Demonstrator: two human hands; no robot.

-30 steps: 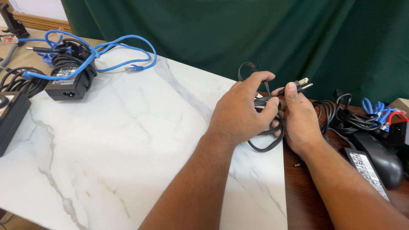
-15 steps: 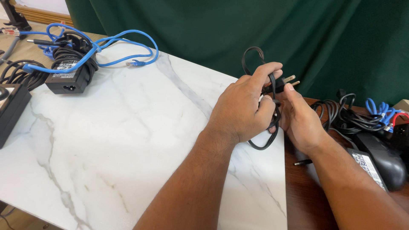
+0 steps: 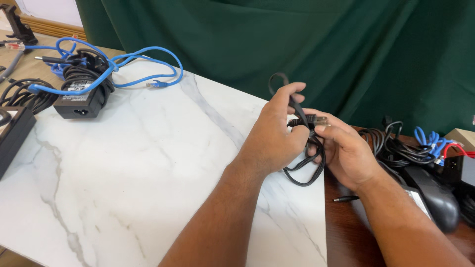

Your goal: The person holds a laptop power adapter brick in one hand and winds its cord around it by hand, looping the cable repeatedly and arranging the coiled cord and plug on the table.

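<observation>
**Over the slab's right edge: cord half-bundled**

Left hand (image 3: 274,141) and right hand (image 3: 346,153) close together, both clamped on black power cord (image 3: 303,173) above marble slab (image 3: 148,163). Several loops gathered; plug (image 3: 312,119) end loose, unsecured.

The left hand (image 3: 274,141) covers most of the coiled black cable (image 3: 304,165), so its wraps cannot be counted. The flat black box (image 3: 12,141) is cut off at the left edge, as is the desk (image 3: 148,163) at the bottom.
</observation>
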